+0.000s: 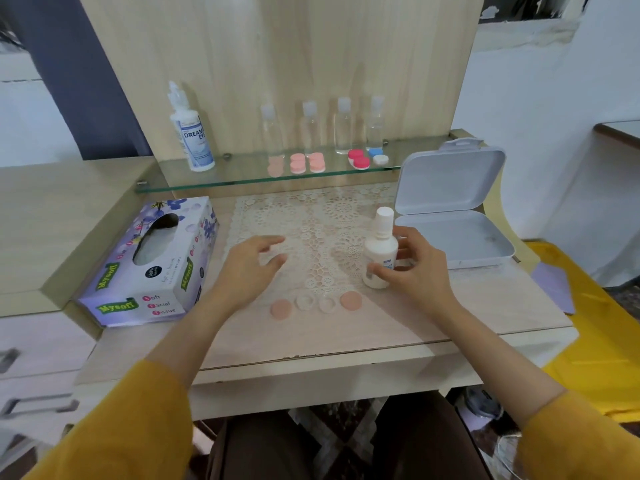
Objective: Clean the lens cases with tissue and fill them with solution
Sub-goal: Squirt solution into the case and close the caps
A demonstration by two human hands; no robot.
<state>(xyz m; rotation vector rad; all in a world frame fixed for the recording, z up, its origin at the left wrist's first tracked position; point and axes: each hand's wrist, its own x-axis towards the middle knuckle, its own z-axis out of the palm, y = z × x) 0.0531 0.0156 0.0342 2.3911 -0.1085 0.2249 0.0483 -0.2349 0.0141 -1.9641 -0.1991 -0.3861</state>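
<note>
The right grip [415,268] clasps the white plastic solution bottle [380,252] upright, seemingly to fill the open white lens-case cups [304,302] beside it; the left grip [252,268] hovers released.

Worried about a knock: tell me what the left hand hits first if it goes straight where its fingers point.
Probably the small white bottle held by the right hand; the left hand points rightward across the lace mat toward it. Height is unclear.

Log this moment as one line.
left hand: open, over lace mat | right hand: grips small white bottle, upright | lens case: open, pink caps beside it
</note>
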